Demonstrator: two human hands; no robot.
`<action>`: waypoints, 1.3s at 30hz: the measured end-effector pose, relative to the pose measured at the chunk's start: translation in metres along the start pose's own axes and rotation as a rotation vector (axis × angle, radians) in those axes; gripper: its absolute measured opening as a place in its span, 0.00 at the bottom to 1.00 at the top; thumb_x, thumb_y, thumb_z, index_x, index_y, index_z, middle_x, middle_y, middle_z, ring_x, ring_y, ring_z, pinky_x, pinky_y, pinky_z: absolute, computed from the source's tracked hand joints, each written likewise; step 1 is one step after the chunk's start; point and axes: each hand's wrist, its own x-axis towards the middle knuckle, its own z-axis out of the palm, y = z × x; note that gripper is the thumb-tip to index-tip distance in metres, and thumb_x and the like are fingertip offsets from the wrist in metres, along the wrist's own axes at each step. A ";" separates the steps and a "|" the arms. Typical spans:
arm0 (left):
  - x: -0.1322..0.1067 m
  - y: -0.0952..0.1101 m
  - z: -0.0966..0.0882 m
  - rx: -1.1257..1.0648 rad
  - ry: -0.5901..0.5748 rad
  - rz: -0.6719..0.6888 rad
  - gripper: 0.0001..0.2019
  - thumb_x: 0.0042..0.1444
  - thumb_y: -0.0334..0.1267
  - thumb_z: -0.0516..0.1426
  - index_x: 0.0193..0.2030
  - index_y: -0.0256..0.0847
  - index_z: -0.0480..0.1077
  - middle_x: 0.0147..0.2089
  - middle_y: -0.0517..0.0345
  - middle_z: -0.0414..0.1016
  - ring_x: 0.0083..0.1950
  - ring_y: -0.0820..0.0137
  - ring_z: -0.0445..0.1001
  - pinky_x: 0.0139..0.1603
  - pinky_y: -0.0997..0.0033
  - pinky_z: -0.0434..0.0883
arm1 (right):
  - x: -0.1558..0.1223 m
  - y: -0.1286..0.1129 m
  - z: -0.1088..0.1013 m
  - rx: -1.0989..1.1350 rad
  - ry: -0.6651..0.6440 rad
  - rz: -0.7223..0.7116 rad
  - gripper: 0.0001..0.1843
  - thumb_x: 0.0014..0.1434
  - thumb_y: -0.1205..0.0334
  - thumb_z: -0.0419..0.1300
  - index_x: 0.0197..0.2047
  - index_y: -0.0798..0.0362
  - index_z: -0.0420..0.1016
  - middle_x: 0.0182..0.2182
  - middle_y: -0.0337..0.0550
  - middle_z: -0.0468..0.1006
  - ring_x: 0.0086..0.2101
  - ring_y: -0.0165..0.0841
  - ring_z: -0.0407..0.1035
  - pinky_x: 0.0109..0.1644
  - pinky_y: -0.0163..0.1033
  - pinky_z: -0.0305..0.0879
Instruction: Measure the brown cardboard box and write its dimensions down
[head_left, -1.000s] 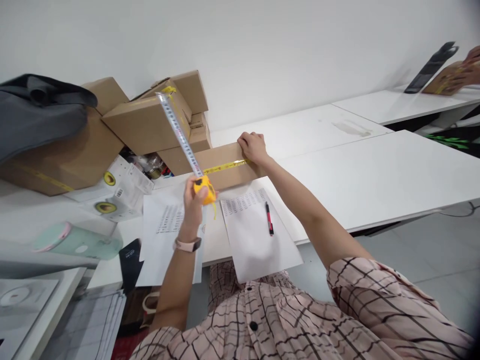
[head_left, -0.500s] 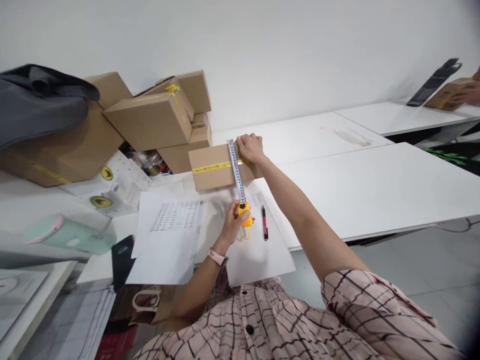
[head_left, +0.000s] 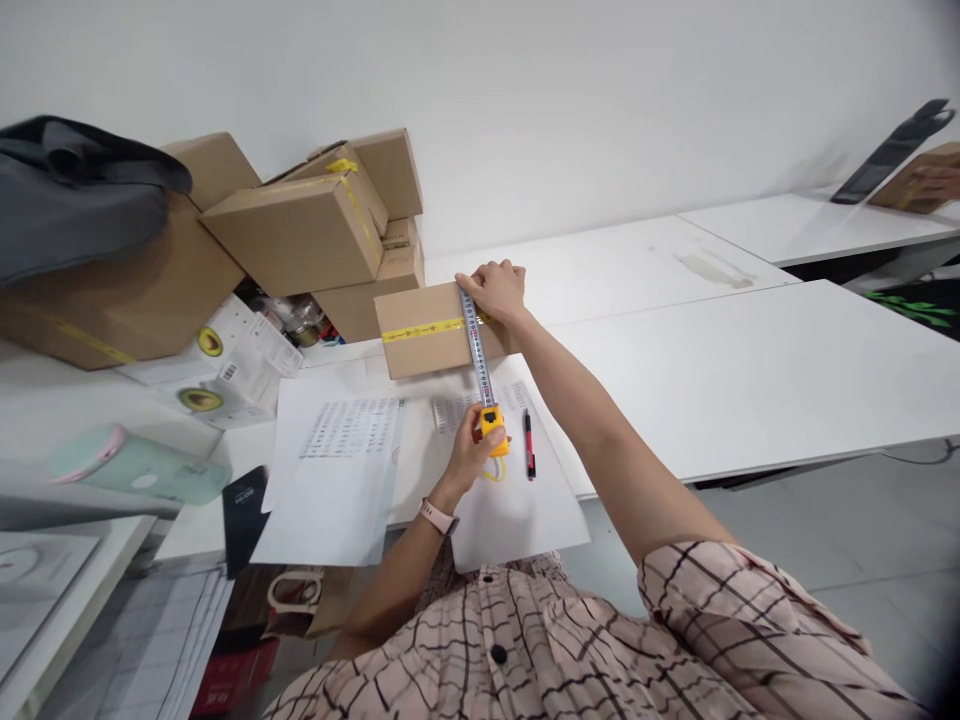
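Observation:
My left hand is closed around the yellow case of a tape measure, thumb on top. Its metal blade is pulled out and lies across a small cardboard box sealed with yellow tape. At the box's far edge, my right hand pinches the blade's end with the thumb, fingers bent over the edge. Beneath the tape case is a printed sheet, and a red and black pen rests on it to the right.
More printed sheets lie left of my left hand. Stacked cardboard boxes and a white carton with avocado pictures stand at the left, near a mint-green tumbler. Far right, a dark bottle stands by another person's hand on a box.
My right thumb has moved left onto the end of the blade, which was uncovered before. The tape case has shifted slightly right in my left hand.

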 end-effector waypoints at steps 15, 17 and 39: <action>-0.026 0.003 -0.007 -0.036 0.006 0.009 0.32 0.50 0.52 0.69 0.58 0.46 0.63 0.53 0.49 0.76 0.43 0.64 0.80 0.47 0.60 0.77 | -0.008 0.003 0.002 -0.012 0.022 -0.034 0.44 0.71 0.39 0.26 0.51 0.53 0.78 0.50 0.57 0.76 0.55 0.53 0.62 0.61 0.60 0.52; -0.046 0.010 -0.013 -0.004 0.034 0.053 0.34 0.50 0.51 0.69 0.59 0.47 0.62 0.55 0.48 0.75 0.45 0.62 0.81 0.49 0.59 0.78 | -0.019 0.004 0.001 -0.018 0.040 -0.052 0.44 0.70 0.37 0.27 0.53 0.52 0.77 0.51 0.57 0.75 0.56 0.53 0.61 0.62 0.60 0.51; -0.137 0.013 -0.046 0.829 -0.168 -0.143 0.37 0.49 0.45 0.66 0.65 0.43 0.61 0.50 0.51 0.76 0.49 0.59 0.76 0.51 0.59 0.74 | -0.166 0.018 -0.037 0.935 0.258 0.051 0.40 0.69 0.30 0.34 0.61 0.46 0.72 0.40 0.45 0.80 0.43 0.36 0.74 0.51 0.47 0.70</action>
